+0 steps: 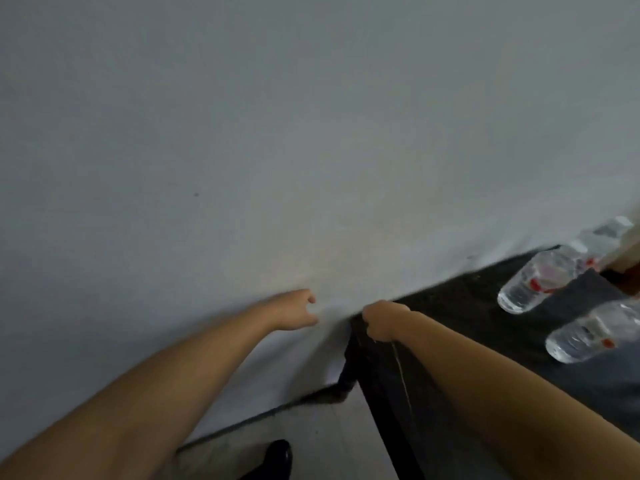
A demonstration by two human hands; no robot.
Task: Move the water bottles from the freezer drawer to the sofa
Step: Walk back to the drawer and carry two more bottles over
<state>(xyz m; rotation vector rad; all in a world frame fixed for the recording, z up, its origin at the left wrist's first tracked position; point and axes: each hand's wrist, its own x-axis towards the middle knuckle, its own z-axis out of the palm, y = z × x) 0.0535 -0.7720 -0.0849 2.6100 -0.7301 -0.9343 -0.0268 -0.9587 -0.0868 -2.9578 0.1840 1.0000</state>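
Three water bottles already on the sofa; left hand loosely curled, empty; right hand fisted, seemingly empty; freezer drawer unseen, remainder unknown.

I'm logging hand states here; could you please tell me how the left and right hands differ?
The left hand hangs free before the wall, holding nothing, its fingers loosely curled; the right hand is curled tighter at the sofa corner, though whether it grips the sofa is unclear. The left hand is off the sofa; the right is at its edge. Both are bare and carry no bottle.
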